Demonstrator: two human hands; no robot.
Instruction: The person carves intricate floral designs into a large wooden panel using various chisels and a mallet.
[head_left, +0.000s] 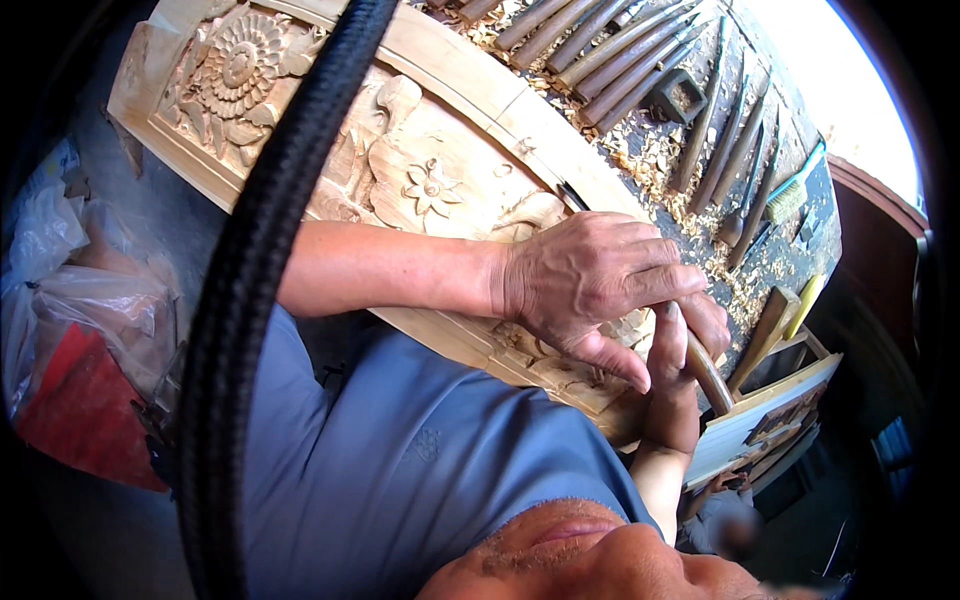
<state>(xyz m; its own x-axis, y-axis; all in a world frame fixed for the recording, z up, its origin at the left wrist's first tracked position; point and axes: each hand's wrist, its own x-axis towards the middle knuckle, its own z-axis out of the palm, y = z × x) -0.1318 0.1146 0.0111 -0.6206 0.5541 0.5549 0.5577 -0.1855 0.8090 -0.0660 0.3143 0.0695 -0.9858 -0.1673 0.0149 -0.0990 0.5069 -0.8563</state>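
Note:
A carved wooden panel with raised flowers and leaves lies under my hands. My left hand is over it, back upward, fingers bent round a carving chisel and thumb held apart. The chisel's smooth brown wooden handle slants out below the fingers. Around that handle my right hand is closed, partly covered by the left. A dark metal tip shows past the left hand; its link to the handle is hidden.
Several wooden-handled tools lie among shavings on the dark bench. Nearby are a small dark block and a brush. A wooden box stands at right, clear plastic at left. A thick black cord crosses the view.

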